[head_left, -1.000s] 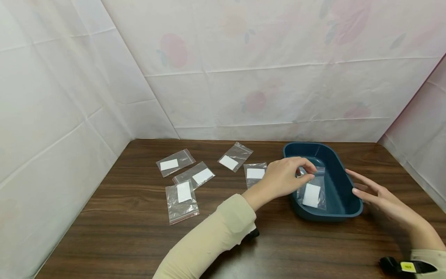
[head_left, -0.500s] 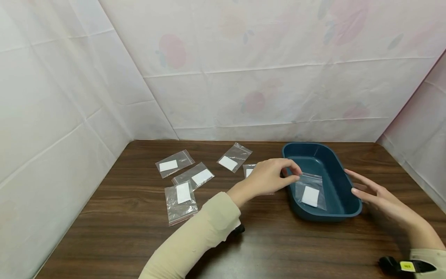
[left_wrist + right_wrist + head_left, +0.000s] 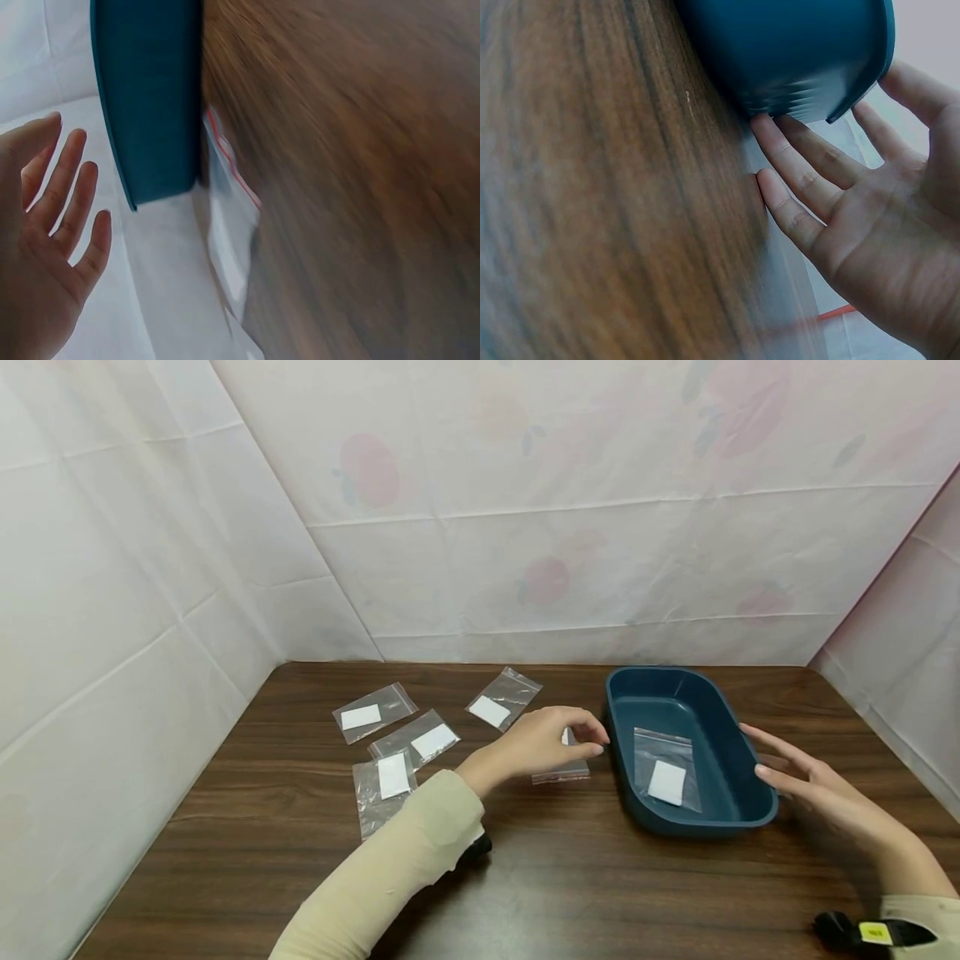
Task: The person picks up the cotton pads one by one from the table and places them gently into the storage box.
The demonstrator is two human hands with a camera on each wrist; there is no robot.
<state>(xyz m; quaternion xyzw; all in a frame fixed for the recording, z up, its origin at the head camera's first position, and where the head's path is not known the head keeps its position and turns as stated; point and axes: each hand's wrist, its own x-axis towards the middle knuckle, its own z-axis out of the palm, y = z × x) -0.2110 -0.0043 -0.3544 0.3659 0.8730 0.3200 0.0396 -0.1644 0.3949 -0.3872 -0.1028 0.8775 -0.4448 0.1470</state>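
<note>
My left hand [image 3: 546,742] hovers just left of the blue plastic basin [image 3: 731,777], its fingers loosely bent with nothing between them. Below it lies a clear zip bag [image 3: 562,772] with a white card, partly hidden by the hand. In the left wrist view the hand [image 3: 52,217] has its fingers spread beside the basin [image 3: 150,97]. One zip bag [image 3: 667,770] with a white piece lies inside the basin. My right hand [image 3: 825,785] rests its extended fingers against the basin's right side, also seen in the right wrist view.
On the wooden table [image 3: 600,893], several more zip bags [image 3: 377,713] with white cards lie left of the basin; two of them overlap. Another bag [image 3: 504,697] lies near the back. White curtain walls [image 3: 480,568] border the table's back and sides.
My left hand has moved left, out of the basin to above the table bag. The bag in the basin now lies free of it. The right hand has stayed at the basin.
</note>
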